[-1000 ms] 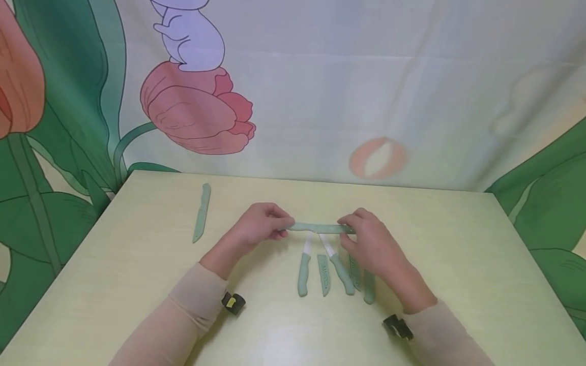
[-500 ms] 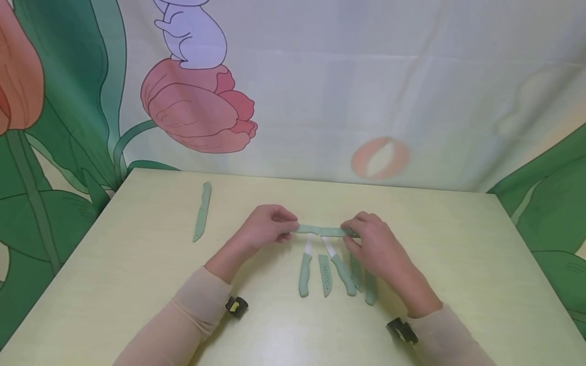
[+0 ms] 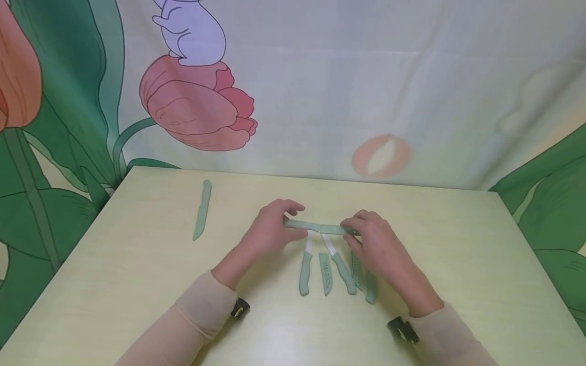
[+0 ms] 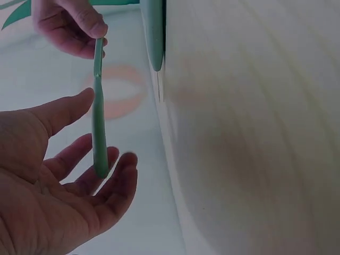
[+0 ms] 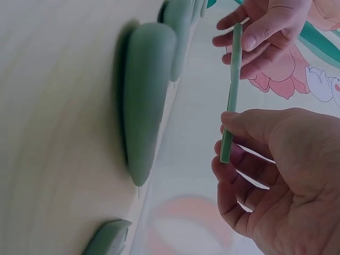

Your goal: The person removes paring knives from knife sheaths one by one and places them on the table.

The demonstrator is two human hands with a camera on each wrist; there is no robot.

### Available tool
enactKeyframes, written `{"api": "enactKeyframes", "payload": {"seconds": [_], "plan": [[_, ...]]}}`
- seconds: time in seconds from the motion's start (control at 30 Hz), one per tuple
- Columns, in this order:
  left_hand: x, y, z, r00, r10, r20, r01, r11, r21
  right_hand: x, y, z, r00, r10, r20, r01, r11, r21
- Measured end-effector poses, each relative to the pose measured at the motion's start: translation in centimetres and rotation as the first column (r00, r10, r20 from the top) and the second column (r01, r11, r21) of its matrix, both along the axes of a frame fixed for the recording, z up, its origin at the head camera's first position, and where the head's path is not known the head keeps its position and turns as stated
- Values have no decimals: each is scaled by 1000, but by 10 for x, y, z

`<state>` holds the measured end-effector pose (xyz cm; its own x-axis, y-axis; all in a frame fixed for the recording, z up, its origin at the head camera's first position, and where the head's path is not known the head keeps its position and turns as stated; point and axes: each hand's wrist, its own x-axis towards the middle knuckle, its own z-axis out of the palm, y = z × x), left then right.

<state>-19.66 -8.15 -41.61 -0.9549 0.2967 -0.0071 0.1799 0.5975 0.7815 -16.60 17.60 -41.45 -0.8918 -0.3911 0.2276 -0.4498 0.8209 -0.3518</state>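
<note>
My right hand point(image 3: 377, 244) pinches the sheath end of a green sheathed knife point(image 3: 304, 224) between thumb and fingers, holding it level above the table. The knife's handle points left, into my left hand point(image 3: 270, 231). That hand's thumb and fingers are spread apart around the handle; in the left wrist view the thumb tip is right at the knife point(image 4: 99, 125). Below lie two bare knives with white blades, a left one point(image 3: 304, 274) and a right one point(image 3: 343, 274). Between their handles lies a loose green sheath point(image 3: 325, 274).
Another green sheath point(image 3: 356, 269) and a green handle point(image 3: 371, 287) lie partly behind my right hand. A sheathed knife point(image 3: 201, 210) lies apart at the far left of the pale table point(image 3: 114, 269). A printed curtain point(image 3: 311, 101) hangs behind the table's back edge.
My left hand has let go of the knife handle, its thumb and fingers spreading apart and the hand shifting slightly right. The right hand keeps its pinch on the sheath end.
</note>
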Motion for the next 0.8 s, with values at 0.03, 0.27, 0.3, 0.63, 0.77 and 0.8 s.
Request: {"api": "enactKeyframes", "payload": {"seconds": [0.03,0.27,0.3,0.63,0.77,0.8], "plan": [[1,1,0,999,-8,-31,7,1000,-26,0,0,0,1000,2,-5,-2,1000,1],[13,12,8,945,-122,-304,20,948,-318,1,-1,1,1000,11,-25,-11,1000,8],[14,13,8,935,-136,-329,12,936,-353,1,-1,2,1000,11,-25,-11,1000,10],[22,20,8,883,-216,-417,-42,848,-528,3,-5,3,999,25,-44,-25,999,21],[24,21,9,879,-227,-419,-41,840,-541,4,-6,3,998,33,-49,-32,999,24],[24,21,9,879,-228,-419,-41,840,-542,4,-6,4,998,35,-49,-33,999,24]]}}
